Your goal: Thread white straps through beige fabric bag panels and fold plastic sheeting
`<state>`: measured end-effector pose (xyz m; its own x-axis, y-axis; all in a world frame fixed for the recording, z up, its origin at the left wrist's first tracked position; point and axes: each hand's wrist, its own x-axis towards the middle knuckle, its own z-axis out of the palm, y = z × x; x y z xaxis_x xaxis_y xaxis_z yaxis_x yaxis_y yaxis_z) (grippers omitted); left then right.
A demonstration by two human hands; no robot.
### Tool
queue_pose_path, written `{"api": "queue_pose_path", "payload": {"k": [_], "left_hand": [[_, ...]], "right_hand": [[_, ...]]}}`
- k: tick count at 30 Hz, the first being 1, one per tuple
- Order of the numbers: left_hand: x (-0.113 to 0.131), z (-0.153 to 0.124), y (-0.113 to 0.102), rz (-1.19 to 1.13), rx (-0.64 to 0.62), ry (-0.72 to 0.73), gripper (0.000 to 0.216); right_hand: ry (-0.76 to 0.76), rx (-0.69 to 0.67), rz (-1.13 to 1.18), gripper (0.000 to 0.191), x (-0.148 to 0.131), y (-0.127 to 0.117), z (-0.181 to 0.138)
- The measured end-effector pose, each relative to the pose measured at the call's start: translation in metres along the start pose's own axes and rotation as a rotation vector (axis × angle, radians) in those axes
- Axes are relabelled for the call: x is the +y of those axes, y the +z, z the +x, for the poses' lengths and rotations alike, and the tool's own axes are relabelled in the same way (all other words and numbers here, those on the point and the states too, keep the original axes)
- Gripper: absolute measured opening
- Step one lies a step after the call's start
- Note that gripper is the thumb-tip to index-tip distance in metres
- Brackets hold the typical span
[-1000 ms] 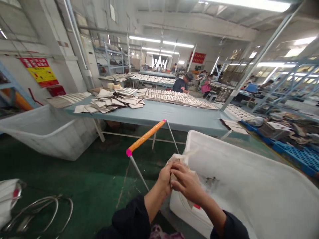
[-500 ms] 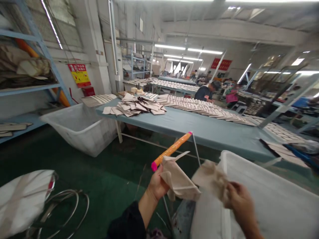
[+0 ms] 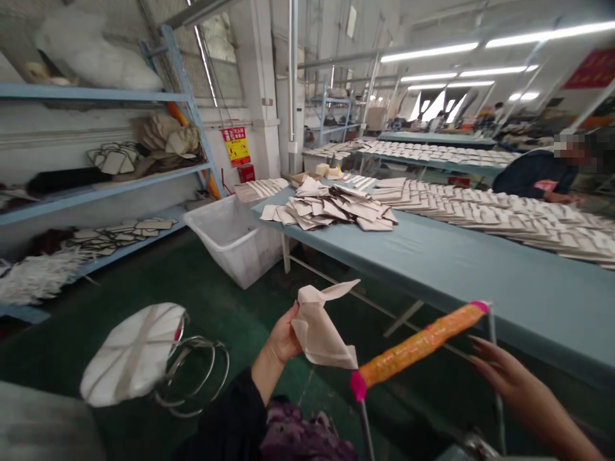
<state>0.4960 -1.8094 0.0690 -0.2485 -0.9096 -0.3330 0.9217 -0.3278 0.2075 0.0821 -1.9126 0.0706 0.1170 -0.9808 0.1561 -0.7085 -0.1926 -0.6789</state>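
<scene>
My left hand [image 3: 284,338] is closed on a beige fabric piece [image 3: 323,333], pinching its left edge. A narrow pointed flap sticks out from the top of the piece, and its lower right corner reaches the near end of a padded bar. That bar [image 3: 423,344] is wrapped in orange with pink ends and sits on metal legs. Just beyond its far end, my right hand [image 3: 502,371] has its fingers stretched out and holds nothing.
A blue-topped table [image 3: 432,240] carries a heap of beige pieces [image 3: 331,205] and overlapping rows [image 3: 519,214]. Left of it stands a white bin [image 3: 240,250]. A stool with a white seat [image 3: 132,355] is on the green floor. Shelves [image 3: 100,186] line the wall; a person [image 3: 533,176] leans over the table.
The view has turned left, and the large white bin at right has left it. My right hand has let go of a crumpled beige fabric piece. My left hand keeps its piece.
</scene>
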Motion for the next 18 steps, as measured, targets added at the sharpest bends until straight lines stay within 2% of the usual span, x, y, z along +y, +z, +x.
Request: {"api": "queue_pose_path", "payload": {"k": [2,4,5,6,7,9,11,15,18], "left_hand": [[0.028,0.013,-0.004,0.03,0.032,-0.011,0.039],[0.059,0.028,-0.008,0.087,0.086,-0.002,0.038],[0.077,0.035,-0.01,0.123,0.115,0.009,0.039],[0.098,0.042,-0.012,0.166,0.147,0.025,0.04],[0.121,0.047,-0.015,0.217,0.18,0.048,0.04],[0.178,0.051,-0.023,0.342,0.238,0.11,0.037],[0.248,0.047,-0.034,0.488,0.284,0.178,0.034],[0.397,0.025,-0.056,0.693,0.411,0.189,0.044],[0.489,0.009,-0.066,0.742,0.5,0.195,0.047]], "right_hand": [[-0.24,-0.169,0.064,0.055,-0.064,0.054,0.037],[-0.493,-0.226,0.104,0.064,-0.139,0.12,0.072],[-0.572,-0.239,0.117,0.068,-0.173,0.154,0.089],[-0.646,-0.29,0.128,0.068,-0.204,0.187,0.106],[-0.686,-0.374,0.146,0.058,-0.23,0.218,0.123],[-0.621,-0.537,0.225,0.034,-0.268,0.275,0.163],[-0.426,-0.614,0.374,0.025,-0.297,0.324,0.209],[-0.053,-0.697,0.678,0.02,-0.36,0.41,0.299],[0.168,-0.847,0.832,0.025,-0.417,0.469,0.347]]}}
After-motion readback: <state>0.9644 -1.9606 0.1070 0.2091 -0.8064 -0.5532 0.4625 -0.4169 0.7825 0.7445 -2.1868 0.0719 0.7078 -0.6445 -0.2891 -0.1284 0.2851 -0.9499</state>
